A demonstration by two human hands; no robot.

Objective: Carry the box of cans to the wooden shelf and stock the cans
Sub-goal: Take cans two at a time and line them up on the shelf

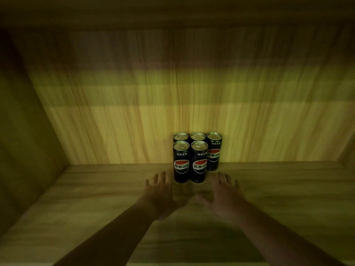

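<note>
the left hand [160, 191] lies low over the wooden shelf [96, 198] board, fingers spread and released, grasping nothing, its fingertips just beside the front-left can [181, 162]. that can and the front-right can [199, 162] stand upright and touching, with three more behind them against the back panel. the box is not in view. the right hand [221, 192] is likewise open and empty, just beside the front-right can and near the rear-right can [213, 151]. the risk, as i judge it, is a careless sweep of either hand: tall narrow cans packed close would topple together, and a nudge could knock the rows askew.
</note>
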